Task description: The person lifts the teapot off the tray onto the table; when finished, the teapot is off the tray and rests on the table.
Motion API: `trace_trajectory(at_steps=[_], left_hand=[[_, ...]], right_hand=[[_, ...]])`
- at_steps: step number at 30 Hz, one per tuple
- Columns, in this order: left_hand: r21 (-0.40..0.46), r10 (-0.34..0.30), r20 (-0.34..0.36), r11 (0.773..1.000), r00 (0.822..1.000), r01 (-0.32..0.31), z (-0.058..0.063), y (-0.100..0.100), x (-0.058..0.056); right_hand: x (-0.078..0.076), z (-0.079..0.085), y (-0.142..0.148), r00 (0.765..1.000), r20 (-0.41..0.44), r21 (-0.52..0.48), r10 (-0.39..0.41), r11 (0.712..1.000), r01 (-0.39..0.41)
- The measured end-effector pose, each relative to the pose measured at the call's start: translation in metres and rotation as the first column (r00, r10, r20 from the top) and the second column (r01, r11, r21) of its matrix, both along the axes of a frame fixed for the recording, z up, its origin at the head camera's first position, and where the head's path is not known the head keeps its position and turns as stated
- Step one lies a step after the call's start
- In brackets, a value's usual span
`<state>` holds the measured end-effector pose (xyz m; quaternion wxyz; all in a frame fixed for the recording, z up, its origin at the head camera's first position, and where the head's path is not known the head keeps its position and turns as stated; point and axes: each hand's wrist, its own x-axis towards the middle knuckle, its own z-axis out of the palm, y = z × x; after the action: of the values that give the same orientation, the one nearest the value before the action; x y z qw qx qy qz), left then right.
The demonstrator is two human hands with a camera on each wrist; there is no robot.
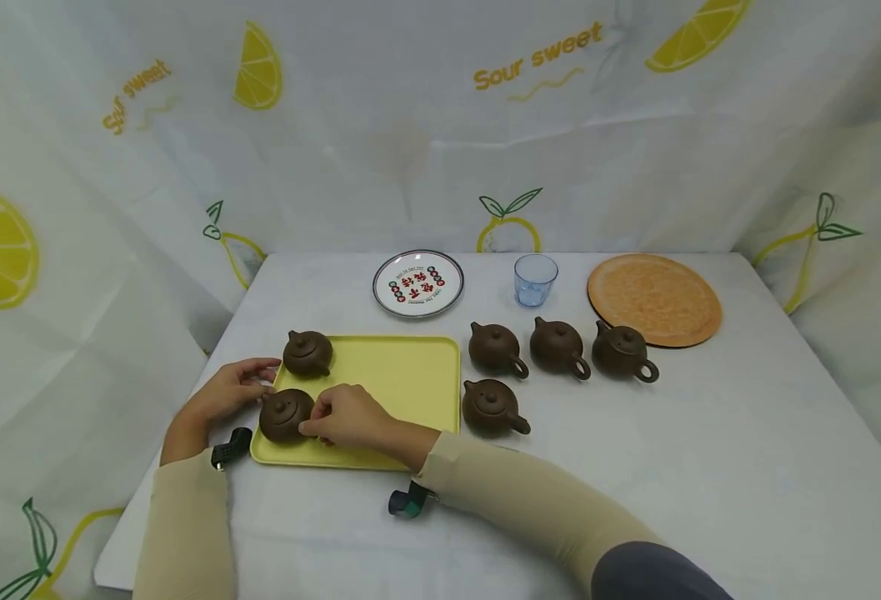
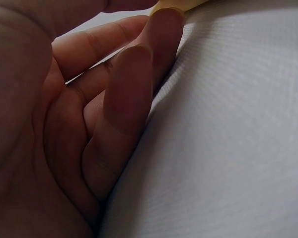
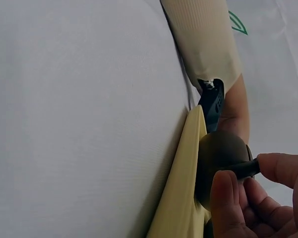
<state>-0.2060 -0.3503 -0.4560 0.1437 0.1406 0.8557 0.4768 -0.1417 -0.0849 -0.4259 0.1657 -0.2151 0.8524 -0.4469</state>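
Observation:
On the yellow tray point(image 1: 395, 392), a small dark brown teapot point(image 1: 286, 416) sits near the front left corner. My right hand point(image 1: 350, 417) pinches its handle between thumb and fingers, which the right wrist view shows close up, with the teapot body point(image 3: 223, 148) resting against the tray. Beside the tray's left edge rests my left hand point(image 1: 233, 390), its fingers loosely bent and its fingertips by the rim. The left wrist view shows the fingers point(image 2: 126, 94) lying on the white table with nothing in the palm. Another brown teapot point(image 1: 307, 354) stands at the tray's back left corner.
Right of the tray stand several more brown teapots: three in a row, including one teapot point(image 1: 556, 346), and one teapot point(image 1: 490, 407) nearer. Behind are a patterned plate point(image 1: 402, 292), a blue glass point(image 1: 535, 282) and a round tan board point(image 1: 653, 298).

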Motion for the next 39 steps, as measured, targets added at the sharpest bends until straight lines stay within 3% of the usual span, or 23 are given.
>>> trace_trajectory(at_steps=[11,16,21,31,35,39], left_hand=[[-0.047,0.003,0.019,0.999,1.0,-0.003,-0.006,0.0,-0.003],[-0.044,-0.021,0.034,0.999,0.999,0.023,-0.007,0.005,-0.003],[-0.043,-0.002,0.001,0.999,1.0,0.002,-0.004,-0.001,-0.001],[-0.075,0.008,-0.012,0.997,1.0,-0.009,-0.001,-0.016,0.006],[-0.092,-0.001,-0.05,0.996,0.999,-0.004,0.0,-0.017,0.008],[-0.086,-0.017,-0.056,0.996,0.998,0.012,-0.004,-0.009,0.0]], right_hand=[[0.005,-0.005,-0.001,1.0,0.019,-0.015,-0.021,1.0,0.021],[0.006,-0.006,0.0,0.998,-0.021,-0.003,-0.061,0.998,0.061],[0.005,-0.003,0.0,0.993,-0.079,-0.008,-0.086,0.996,0.086],[0.01,-0.002,0.005,0.99,-0.096,-0.003,-0.106,0.994,0.106],[0.013,0.004,0.02,0.99,-0.086,-0.015,-0.115,0.993,0.114],[0.016,0.013,0.053,0.986,-0.037,-0.051,-0.16,0.986,0.158]])
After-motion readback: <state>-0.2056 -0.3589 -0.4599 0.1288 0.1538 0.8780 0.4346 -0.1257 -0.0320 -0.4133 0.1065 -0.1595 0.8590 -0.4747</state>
